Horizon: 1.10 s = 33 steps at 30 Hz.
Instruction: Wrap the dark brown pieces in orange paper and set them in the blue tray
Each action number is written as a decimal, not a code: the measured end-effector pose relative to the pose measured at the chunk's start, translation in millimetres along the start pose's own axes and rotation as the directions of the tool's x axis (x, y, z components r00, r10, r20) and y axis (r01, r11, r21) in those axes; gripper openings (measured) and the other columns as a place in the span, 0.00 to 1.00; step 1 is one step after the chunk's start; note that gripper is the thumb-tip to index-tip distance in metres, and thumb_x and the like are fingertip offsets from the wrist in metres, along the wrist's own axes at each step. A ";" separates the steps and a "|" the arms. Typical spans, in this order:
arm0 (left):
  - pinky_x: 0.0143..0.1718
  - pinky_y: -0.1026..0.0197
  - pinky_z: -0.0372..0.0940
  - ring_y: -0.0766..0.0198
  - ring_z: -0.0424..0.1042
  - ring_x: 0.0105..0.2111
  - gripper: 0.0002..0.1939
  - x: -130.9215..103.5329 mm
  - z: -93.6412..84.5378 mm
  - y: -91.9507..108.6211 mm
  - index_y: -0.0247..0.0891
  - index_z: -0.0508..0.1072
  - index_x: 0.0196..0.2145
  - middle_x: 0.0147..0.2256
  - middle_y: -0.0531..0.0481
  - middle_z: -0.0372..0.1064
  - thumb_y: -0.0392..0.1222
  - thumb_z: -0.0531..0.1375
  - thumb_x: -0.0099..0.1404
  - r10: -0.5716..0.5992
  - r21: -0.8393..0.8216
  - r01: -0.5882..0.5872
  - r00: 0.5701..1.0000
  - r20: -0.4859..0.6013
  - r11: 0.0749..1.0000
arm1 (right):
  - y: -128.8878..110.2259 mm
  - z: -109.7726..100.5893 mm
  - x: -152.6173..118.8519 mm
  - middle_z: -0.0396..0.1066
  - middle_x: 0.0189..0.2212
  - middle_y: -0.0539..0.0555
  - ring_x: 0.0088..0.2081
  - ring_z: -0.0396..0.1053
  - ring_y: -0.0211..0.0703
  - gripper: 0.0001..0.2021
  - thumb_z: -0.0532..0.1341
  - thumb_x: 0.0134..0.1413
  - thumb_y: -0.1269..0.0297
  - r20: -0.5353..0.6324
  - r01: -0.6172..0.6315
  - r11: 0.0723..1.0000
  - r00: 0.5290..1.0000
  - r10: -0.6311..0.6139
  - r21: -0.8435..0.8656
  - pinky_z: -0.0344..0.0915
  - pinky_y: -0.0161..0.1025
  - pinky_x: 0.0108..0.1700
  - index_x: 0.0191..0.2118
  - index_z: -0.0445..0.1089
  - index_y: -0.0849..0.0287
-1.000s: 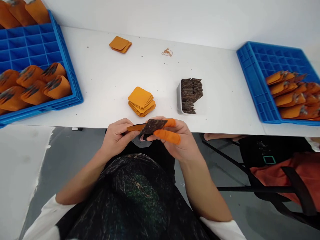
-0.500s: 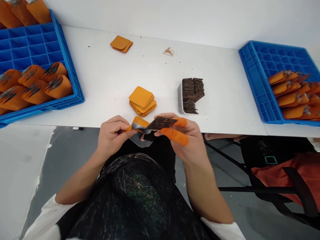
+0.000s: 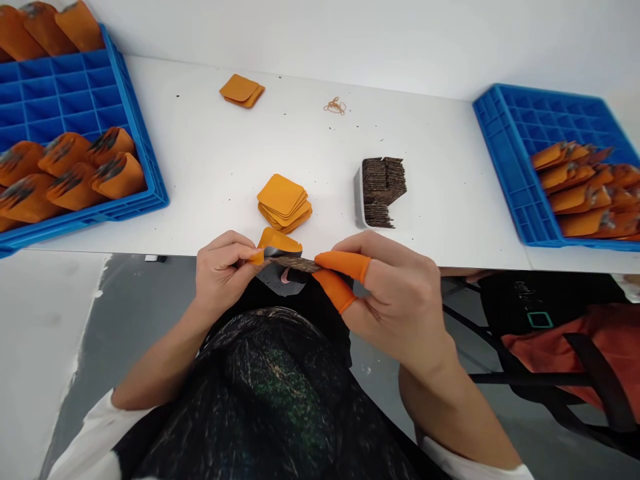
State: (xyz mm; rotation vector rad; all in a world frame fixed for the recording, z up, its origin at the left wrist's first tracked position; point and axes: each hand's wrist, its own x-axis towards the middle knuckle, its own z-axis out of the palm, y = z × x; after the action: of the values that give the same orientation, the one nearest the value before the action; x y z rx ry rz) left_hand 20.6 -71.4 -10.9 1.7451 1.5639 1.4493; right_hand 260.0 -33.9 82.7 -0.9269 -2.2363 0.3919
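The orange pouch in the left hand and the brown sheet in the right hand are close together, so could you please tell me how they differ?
The orange pouch has a silvery grey inside; the brown sheet is dark and mottled. The pouch is curled open, while the sheet looks flat, seen nearly edge-on. Both are pinched in fingers, held up between the hands.

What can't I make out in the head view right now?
Head view:
Brown sheet, right end: covered by the right hand.
Orange pouch, left end: covered by the left hand.
Left blue crate, outer side: cut off by picture edge.
Rubber bands: too small and tangled to count.
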 end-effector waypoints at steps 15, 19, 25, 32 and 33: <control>0.25 0.64 0.61 0.69 0.70 0.26 0.05 -1.8 -0.7 -6.5 0.41 0.84 0.32 0.33 0.50 0.79 0.38 0.71 0.68 0.071 0.042 -0.071 0.997 0.005 0.997 | -0.6 -9.2 15.7 0.79 0.32 0.54 0.28 0.70 0.38 0.08 0.64 0.64 0.71 0.171 0.041 0.975 0.985 -0.003 -0.219 0.56 0.38 0.26 0.34 0.81 0.57; 0.25 0.65 0.62 0.70 0.71 0.26 0.05 -1.7 -0.2 -7.5 0.41 0.84 0.34 0.33 0.51 0.79 0.33 0.71 0.67 0.117 0.023 -0.117 0.993 0.001 0.993 | 0.8 -10.9 18.0 0.78 0.31 0.53 0.27 0.68 0.36 0.08 0.64 0.63 0.71 0.193 0.005 0.984 0.981 0.030 -0.177 0.55 0.38 0.27 0.34 0.81 0.58; 0.24 0.66 0.62 0.71 0.70 0.25 0.04 -1.7 0.0 -10.1 0.41 0.83 0.34 0.34 0.51 0.79 0.34 0.70 0.68 0.123 0.055 -0.124 0.992 0.026 0.991 | 2.7 -14.5 19.9 0.77 0.31 0.52 0.27 0.68 0.36 0.09 0.62 0.65 0.70 0.268 -0.065 0.989 0.959 0.098 -0.132 0.57 0.37 0.29 0.36 0.80 0.58; 0.28 0.65 0.66 0.67 0.75 0.30 0.04 -2.3 3.1 -14.3 0.41 0.84 0.38 0.36 0.49 0.81 0.33 0.69 0.68 0.221 0.120 -0.225 0.974 0.041 0.967 | -1.7 -9.8 19.5 0.74 0.30 0.53 0.26 0.60 0.37 0.11 0.60 0.58 0.76 0.259 0.089 0.911 0.966 0.020 -0.402 0.49 0.40 0.28 0.27 0.74 0.59; 0.29 0.64 0.67 0.66 0.76 0.31 0.05 -2.5 3.8 -14.8 0.41 0.84 0.39 0.36 0.49 0.81 0.32 0.69 0.69 0.236 0.133 -0.240 0.971 0.046 0.962 | -3.4 -8.7 20.2 0.73 0.30 0.53 0.27 0.59 0.38 0.11 0.59 0.57 0.77 0.269 0.118 0.895 0.963 0.002 -0.431 0.48 0.40 0.29 0.26 0.73 0.59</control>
State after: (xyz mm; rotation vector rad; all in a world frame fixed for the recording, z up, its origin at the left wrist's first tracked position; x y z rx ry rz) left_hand 16.9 -67.9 -25.5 2.0866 1.5130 1.4443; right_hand 253.8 -21.7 100.3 -1.0837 -2.6564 -0.0389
